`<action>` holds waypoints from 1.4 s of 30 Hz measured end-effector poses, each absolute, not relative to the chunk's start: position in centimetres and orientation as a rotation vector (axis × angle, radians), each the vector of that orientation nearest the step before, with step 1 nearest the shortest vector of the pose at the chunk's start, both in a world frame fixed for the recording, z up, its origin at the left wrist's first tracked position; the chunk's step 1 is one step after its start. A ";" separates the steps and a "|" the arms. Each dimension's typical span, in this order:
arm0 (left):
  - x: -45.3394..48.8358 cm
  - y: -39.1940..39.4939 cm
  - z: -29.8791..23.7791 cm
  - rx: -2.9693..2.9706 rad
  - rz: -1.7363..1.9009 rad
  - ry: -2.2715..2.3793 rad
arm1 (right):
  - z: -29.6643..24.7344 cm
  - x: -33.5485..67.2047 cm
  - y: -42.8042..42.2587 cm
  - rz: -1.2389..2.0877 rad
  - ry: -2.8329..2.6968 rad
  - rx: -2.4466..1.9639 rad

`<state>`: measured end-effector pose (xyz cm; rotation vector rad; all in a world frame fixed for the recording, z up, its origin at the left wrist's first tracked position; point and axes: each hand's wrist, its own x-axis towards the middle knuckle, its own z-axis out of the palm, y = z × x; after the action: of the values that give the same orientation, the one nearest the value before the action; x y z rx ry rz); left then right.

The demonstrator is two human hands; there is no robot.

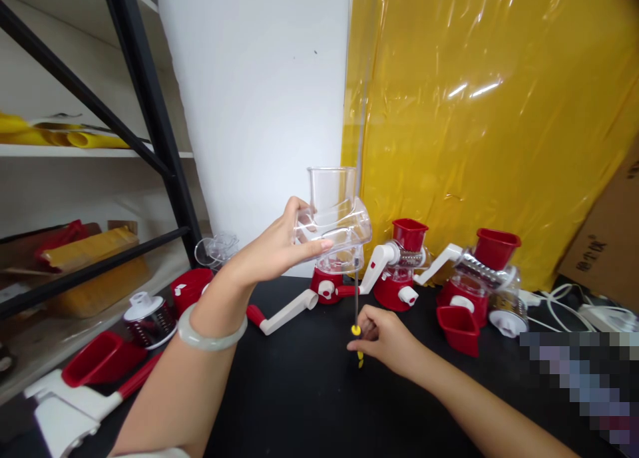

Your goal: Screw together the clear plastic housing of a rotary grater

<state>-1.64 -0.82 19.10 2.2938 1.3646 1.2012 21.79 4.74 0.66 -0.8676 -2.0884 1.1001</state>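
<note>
My left hand [277,245] is raised above the black table [299,391] and grips a clear plastic grater housing [335,212] with a tall open chute; a pale bangle circles that wrist. Right under the housing sits a red base [327,286] with a white crank handle [287,311]. My right hand [379,338] rests lower on the table, fingers pinched on a thin rod [356,298] with a yellow tip that stands upright toward the housing.
Two assembled red-and-white rotary graters [399,265] [479,271] stand at the back by a yellow plastic sheet. Loose red hoppers [459,328] [100,358], a metal drum [148,318] and a clear part [217,248] lie around. A black shelf frame [150,112] rises left; white cables [574,305] lie right.
</note>
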 end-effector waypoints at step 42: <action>-2.2 -0.7 18.9 2.290 1.181 1.343 | 0.6 22.7 3.9 1.235 -2.177 -0.702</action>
<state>-2.22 -0.74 18.94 2.2901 1.3428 1.1808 22.75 3.85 0.56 -0.7016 -2.1775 1.2354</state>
